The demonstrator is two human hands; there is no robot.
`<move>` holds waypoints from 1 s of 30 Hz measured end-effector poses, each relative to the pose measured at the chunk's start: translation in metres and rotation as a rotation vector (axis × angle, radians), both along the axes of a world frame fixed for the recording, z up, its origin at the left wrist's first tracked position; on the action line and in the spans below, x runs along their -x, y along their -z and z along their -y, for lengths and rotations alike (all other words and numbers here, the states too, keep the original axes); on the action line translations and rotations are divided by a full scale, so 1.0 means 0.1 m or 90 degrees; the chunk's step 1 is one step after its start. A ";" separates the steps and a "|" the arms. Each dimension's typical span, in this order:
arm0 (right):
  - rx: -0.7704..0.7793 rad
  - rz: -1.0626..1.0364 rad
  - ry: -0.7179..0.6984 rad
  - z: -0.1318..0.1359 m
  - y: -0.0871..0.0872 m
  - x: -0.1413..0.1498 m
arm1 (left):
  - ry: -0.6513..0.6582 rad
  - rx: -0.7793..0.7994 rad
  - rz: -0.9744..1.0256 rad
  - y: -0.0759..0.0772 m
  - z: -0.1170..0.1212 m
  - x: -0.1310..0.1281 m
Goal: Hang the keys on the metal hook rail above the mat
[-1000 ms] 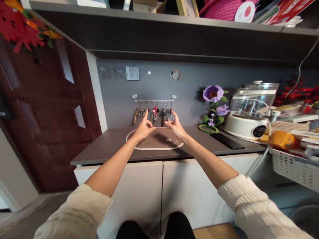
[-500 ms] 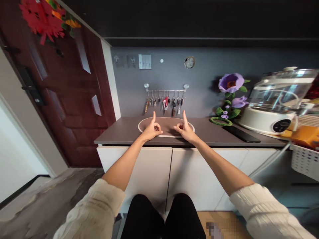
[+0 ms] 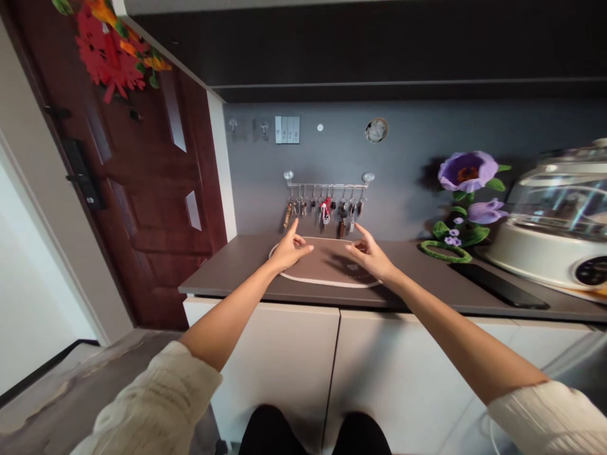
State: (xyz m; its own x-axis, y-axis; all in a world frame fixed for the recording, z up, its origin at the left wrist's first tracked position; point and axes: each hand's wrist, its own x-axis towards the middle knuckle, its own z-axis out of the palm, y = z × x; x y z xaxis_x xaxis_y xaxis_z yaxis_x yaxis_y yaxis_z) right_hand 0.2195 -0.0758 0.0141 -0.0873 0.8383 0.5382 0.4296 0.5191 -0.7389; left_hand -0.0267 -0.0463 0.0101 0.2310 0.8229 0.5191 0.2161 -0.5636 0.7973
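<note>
My left hand (image 3: 290,248) and my right hand (image 3: 369,253) are both stretched out over a brown oval mat with a white edge (image 3: 332,281) on the dark countertop (image 3: 227,272). Neither hand holds anything. On each, the thumb and middle fingers curl toward one another while the index finger sticks out. On the grey wall just beyond the hands, a metal hook rail (image 3: 327,185) carries several bunches of keys (image 3: 325,209), one with a red fob. The fingertips are below the keys and do not touch them.
A dark red door (image 3: 142,189) with a red felt ornament (image 3: 111,54) stands at the left. On the right of the counter are a purple fabric flower (image 3: 462,189), a black phone (image 3: 497,284) and a white cooker with a clear lid (image 3: 554,221). White cabinet doors (image 3: 294,366) are below.
The view has swung left and down, so the shelf and basket are out of sight. My raised index fingers have lowered and both hands have relaxed over the mat.
</note>
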 end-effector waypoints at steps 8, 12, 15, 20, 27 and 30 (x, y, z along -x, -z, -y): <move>0.053 -0.113 0.223 -0.94 -0.38 -0.43 | -0.290 -0.001 -0.054 -0.35 -0.99 0.23; 0.042 -0.205 0.232 -1.33 -0.41 -0.46 | -0.267 0.028 0.056 -0.43 -1.37 0.12; 0.020 -0.275 0.204 -1.52 -0.37 -0.36 | -0.188 0.063 0.192 -0.43 -1.55 -0.05; -0.025 -0.362 0.160 -1.67 -0.31 -0.09 | -0.108 0.113 0.360 -0.36 -1.69 -0.33; -0.048 -0.442 0.193 -1.78 -0.30 0.22 | 0.007 0.202 0.507 -0.38 -1.66 -0.65; -0.012 -0.453 0.174 -1.79 -0.32 0.27 | 0.022 0.217 0.601 -0.44 -1.62 -0.74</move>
